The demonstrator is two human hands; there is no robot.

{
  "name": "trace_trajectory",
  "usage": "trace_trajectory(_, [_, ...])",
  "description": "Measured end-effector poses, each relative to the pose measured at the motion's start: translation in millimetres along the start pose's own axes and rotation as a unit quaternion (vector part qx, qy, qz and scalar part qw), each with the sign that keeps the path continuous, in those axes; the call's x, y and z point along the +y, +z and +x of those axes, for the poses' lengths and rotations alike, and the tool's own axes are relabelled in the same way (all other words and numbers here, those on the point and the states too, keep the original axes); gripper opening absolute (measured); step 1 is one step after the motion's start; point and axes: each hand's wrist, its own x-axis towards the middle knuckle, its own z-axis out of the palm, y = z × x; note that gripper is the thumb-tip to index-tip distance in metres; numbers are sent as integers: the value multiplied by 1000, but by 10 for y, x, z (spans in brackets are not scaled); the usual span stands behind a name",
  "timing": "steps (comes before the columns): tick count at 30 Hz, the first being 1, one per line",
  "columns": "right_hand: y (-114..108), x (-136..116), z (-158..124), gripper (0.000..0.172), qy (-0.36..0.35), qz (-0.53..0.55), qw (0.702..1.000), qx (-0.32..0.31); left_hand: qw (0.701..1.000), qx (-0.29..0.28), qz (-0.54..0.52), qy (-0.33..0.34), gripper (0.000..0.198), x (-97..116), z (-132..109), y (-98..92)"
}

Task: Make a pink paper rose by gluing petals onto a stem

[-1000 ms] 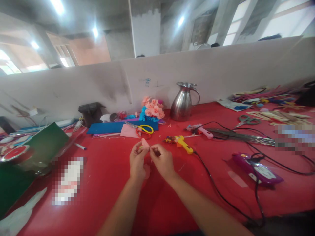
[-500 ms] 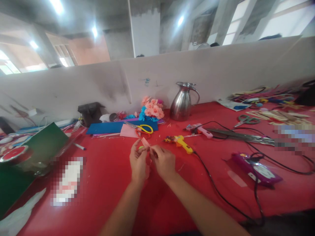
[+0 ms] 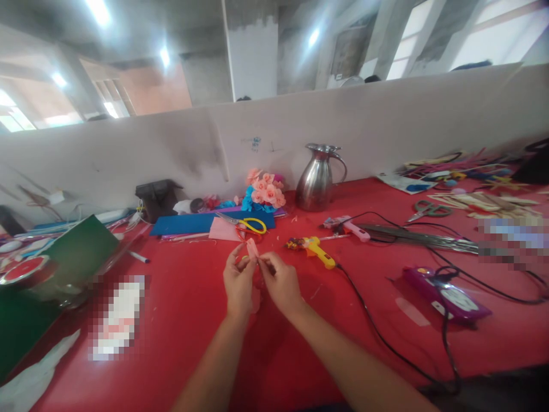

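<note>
Between my two hands is a small pink paper petal [image 3: 253, 249], pinched at its lower end and pointing up. My left hand [image 3: 238, 281] grips it from the left, thumb against the fingers. My right hand [image 3: 279, 281] closes on its lower right edge with thumb and forefinger. Just beyond my fingertips lie yellow-and-orange-handled scissors [image 3: 251, 225] on a pink paper piece [image 3: 221, 229] and a blue sheet [image 3: 184, 224]. Another pale pink piece [image 3: 256, 300] lies on the table, partly hidden by my hands.
A yellow glue gun [image 3: 319, 252] and a pink one [image 3: 358, 231] lie right of my hands, their black cords trailing. Behind stand pink paper flowers [image 3: 268, 191] and a steel jug [image 3: 316, 180]. A purple box [image 3: 450, 297] sits right; a green sheet [image 3: 81, 252] stands left.
The petal has turned more upright and looks more folded or curled between my fingers. My hands have shifted only slightly; everything on the table stays in place.
</note>
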Motion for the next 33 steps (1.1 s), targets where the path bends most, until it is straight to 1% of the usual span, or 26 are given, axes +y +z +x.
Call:
trace_trajectory(4, [-5,1,14,17,11,61,998,2,1000,1,-8,9,50,30,-36,30])
trace_trajectory(7, [6,7,21,16,19,139,990,-2,999,10,-33,10,43,13,9,0])
trace_trajectory(9, [19,13,27,16,24,181,983,-5,998,12,-53,-11,38,-17,69,-41])
trace_trajectory(11, [31,19,31,18,28,196,980,-4,997,3,-63,-42,37,-53,129,-85])
trace_trajectory(14, [42,22,34,20,28,199,980,-3,996,-21,-62,-67,39,-95,186,-135])
trace_trajectory(17, [43,18,38,19,24,198,980,-3,995,-36,-63,-66,40,-117,207,-163])
trace_trajectory(22, [37,14,42,17,14,186,983,1,995,-39,-68,-69,37,-133,228,-187])
trace_trajectory(29, [9,21,43,15,-14,127,992,2,994,-31,-67,-78,36,-140,249,-191])
trace_trajectory(33, [-11,16,42,14,-31,98,995,4,994,-43,-61,-77,38,-146,260,-199])
